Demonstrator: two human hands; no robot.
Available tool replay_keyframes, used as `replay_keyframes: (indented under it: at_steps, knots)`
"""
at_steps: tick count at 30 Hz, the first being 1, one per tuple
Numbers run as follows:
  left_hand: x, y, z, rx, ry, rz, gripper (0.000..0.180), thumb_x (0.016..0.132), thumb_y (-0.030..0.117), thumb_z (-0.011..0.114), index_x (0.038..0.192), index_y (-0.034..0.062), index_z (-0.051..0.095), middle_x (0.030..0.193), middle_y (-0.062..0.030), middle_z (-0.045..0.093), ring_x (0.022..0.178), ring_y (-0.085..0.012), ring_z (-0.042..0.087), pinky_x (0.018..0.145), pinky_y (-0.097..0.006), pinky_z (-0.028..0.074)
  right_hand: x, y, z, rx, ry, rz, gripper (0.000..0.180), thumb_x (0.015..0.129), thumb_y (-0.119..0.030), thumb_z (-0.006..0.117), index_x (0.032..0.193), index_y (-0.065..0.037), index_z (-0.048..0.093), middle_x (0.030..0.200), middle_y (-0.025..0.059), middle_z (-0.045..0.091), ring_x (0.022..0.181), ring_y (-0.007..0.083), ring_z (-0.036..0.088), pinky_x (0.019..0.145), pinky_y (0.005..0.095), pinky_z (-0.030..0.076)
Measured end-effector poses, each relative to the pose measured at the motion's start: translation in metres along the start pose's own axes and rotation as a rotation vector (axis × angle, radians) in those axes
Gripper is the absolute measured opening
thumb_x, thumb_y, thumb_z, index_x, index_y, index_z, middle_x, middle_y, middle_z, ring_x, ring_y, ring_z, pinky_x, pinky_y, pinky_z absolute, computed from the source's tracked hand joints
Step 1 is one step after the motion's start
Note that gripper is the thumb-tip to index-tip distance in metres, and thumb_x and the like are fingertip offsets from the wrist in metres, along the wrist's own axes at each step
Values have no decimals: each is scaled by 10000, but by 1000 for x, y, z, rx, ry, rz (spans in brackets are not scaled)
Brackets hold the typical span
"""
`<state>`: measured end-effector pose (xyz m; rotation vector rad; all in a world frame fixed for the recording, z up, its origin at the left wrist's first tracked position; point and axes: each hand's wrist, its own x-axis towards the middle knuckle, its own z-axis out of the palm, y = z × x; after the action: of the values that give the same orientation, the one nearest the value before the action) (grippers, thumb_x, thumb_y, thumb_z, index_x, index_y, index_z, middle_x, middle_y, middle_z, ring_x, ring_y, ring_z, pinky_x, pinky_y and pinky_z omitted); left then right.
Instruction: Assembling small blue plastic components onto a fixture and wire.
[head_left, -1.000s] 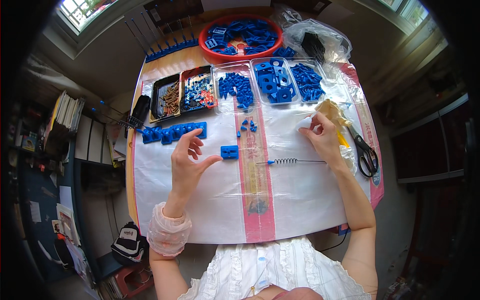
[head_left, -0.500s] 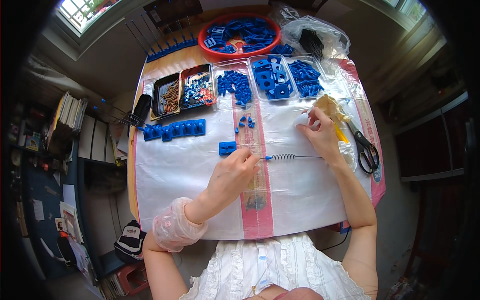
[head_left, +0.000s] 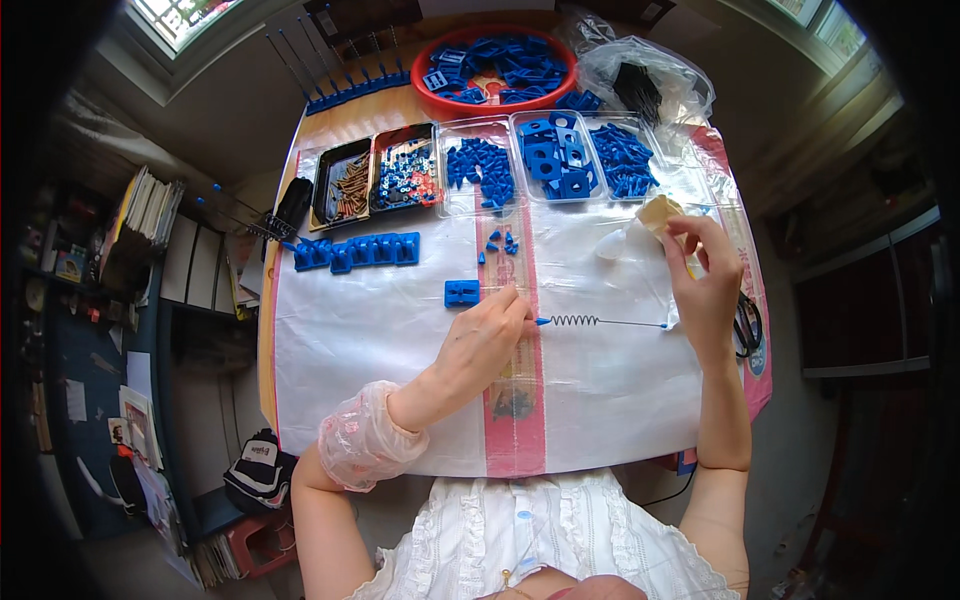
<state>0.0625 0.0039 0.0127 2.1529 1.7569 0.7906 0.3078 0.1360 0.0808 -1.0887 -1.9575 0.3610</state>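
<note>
Near the middle of the table, my left hand (head_left: 490, 335) is closed on one end of a thin dark spring wire (head_left: 575, 321). A blue cone shows just beyond my fingertips, then the coil, then a straight stretch ending in a small blue tip. Beside that hand lies a blue square base (head_left: 462, 293). My right hand (head_left: 705, 265) is raised at the right, its thumb and forefinger closed at the edge of a crumpled cream-coloured piece of paper (head_left: 659, 213). A crumpled white piece (head_left: 613, 243) lies left of it.
Black-handled scissors (head_left: 747, 325) lie partly behind my right wrist. Trays of screws (head_left: 350, 187), nuts (head_left: 405, 178), blue cones (head_left: 482, 170) and blue plates (head_left: 556, 155) line the back, before a red basin (head_left: 425, 95). Joined blue bases (head_left: 375, 251) stand at left.
My right hand has left the white crumpled piece and moved right to the cream paper. My left hand keeps its hold on the spring wire. The view has shifted slightly.
</note>
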Motion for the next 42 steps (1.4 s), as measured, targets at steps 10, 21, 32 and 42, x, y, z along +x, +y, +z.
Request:
replay_keyframes:
  at_steps: [10,21,32,42]
  knots:
    - [-18,-10,-18,-1079,-128,-409,121,1040,96,658,1109,-2,677,969,30,663,846,-26,572,735,-223,473,-59,-61,17,323,-619,-362,177,831,-22,799,986,-21,714,785,72,665,647,188,648,573,306,507]
    - [-31,-6,-12,-1111,-48,-358,88,1015,65,675,1075,2,685,947,12,648,828,-44,564,717,-251,481,-59,-45,57,942,-672,411,206,967,29,711,1169,41,677,1101,70,691,1041,134,681,944,307,571]
    - [-30,2,-15,-717,207,-125,113,928,-16,732,1036,7,707,893,-72,657,714,-139,589,655,-285,486,-67,-49,65,1037,-566,387,228,936,93,709,1157,57,668,1106,105,703,1035,159,699,913,300,586]
    - [-30,3,-15,-732,210,-111,124,915,-14,741,1032,14,716,896,-73,660,713,-150,592,650,-296,481,-66,-50,63,967,-558,348,199,935,89,711,1131,70,683,1071,107,703,966,163,715,863,305,610]
